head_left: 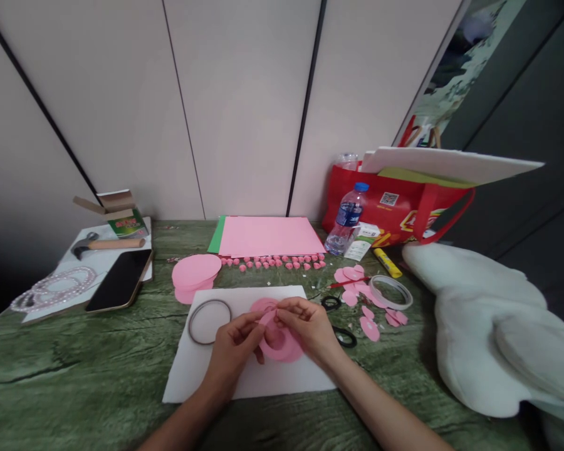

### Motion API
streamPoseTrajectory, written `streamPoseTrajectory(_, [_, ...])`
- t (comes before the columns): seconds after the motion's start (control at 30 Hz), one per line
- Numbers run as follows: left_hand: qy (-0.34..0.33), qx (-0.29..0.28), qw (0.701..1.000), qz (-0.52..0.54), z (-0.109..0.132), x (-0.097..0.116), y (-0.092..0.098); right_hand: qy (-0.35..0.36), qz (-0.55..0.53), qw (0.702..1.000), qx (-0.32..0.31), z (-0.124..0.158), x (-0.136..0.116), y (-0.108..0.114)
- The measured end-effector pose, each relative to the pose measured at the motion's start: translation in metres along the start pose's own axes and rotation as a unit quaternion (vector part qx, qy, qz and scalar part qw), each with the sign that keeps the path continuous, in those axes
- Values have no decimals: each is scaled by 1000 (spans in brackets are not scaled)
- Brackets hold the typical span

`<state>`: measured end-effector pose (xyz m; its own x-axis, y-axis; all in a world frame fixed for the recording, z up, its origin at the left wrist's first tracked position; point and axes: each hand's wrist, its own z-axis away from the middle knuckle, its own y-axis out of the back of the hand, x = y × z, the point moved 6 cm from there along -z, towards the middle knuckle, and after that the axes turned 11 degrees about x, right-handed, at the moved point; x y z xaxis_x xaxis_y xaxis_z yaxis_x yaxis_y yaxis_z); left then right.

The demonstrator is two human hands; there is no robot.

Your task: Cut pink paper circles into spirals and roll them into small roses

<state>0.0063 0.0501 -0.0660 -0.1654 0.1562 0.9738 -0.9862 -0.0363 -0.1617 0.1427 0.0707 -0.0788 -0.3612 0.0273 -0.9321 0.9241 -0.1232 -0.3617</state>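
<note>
Over a white board (183, 383), both my hands pinch a pink paper spiral (289, 347), whose loops hang below my fingertips. My left hand (232, 347) grips its upper left edge between thumb and fingers. From the other side, my right hand (310, 329) pinches the paper at the top, close to the left fingertips. The exact bit between the fingertips is too small to make out. A thin dark ring (190, 327) lies on the board left of my left hand. Black scissor handles (352, 342) show just right of my right hand, with the blades hidden.
Pink paper discs (195, 269) and pink sheets (272, 235) lie behind the board, near a row of small pink rolled roses (266, 264). Rightward are paper scraps (370, 329), a tape roll (408, 298), a glue stick (388, 263) and a bottle (345, 219). A phone (120, 280) and hammer (117, 244) lie left.
</note>
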Motion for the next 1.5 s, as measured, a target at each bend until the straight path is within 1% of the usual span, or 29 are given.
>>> streamPoseTrajectory(0.2, [-1,-3,1000,-16,3,-1,-2,-2,13,1000,7,2,-2,-1])
streamPoseTrajectory(0.33, [-9,-6,1000,-13,3,0,-2,11,12,1000,22,2,-5,0])
streamPoseTrajectory(0.5, [-18,22,1000,-6,-1,1,3,1,10,1000,-10,2,-5,-3])
streamPoseTrajectory(0.6, [-20,33,999,-6,-2,1,5,-2,1,1000,-15,2,-4,-2])
streamPoseTrajectory(0.77, [-19,12,999,-28,1,-3,2,-7,-27,999,-19,2,-1,-2])
streamPoseTrajectory(0.9, [-25,-2,999,-36,2,-3,1,12,-15,1000,-2,1,-1,0])
streamPoseTrajectory(1.0, [-20,-1,1000,-23,0,-5,2,14,-6,1000,3,1,-1,1])
streamPoseTrajectory(1.2, [-6,16,1000,2,-3,-8,5,9,15,1000,-22,1,-2,0])
streamPoseTrajectory(1.37, [-14,6,1000,-7,-2,-8,3,17,9,1000,-15,-1,1,2])
streamPoseTrajectory(1.5, [-14,9,1000,-16,-4,-11,4,6,2,1000,-9,-2,4,3])
